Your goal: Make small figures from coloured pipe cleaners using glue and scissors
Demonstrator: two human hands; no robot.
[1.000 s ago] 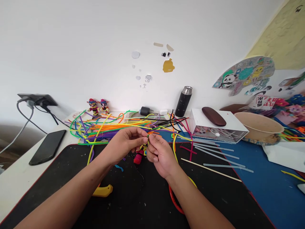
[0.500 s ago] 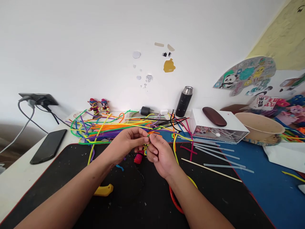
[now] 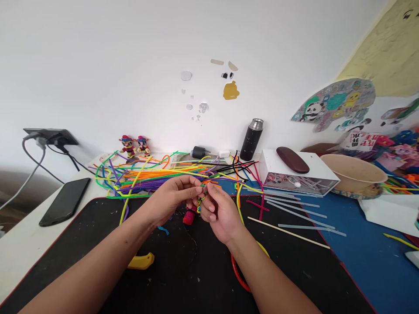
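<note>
My left hand (image 3: 172,198) and my right hand (image 3: 218,211) meet above the black mat (image 3: 183,270), fingertips pinched together on a small pipe-cleaner figure (image 3: 194,208) with a red base and yellow and green parts. A thin green loop shows between the fingertips. Just behind the hands lies a large heap of coloured pipe cleaners (image 3: 153,176). Much of the figure is hidden by my fingers.
A black phone (image 3: 64,201) lies at the left, a yellow tool (image 3: 141,261) near my left forearm. Black flask (image 3: 251,139), white box (image 3: 296,172) with a brown case, a paper bowl (image 3: 355,172), clear sticks (image 3: 296,209) and a wooden skewer (image 3: 288,233) sit at the right. Two small figures (image 3: 135,146) stand by the wall.
Both hands stay pinched on the small figure; the fingers have shifted slightly and the green loop shows more. The view has drifted a little.
</note>
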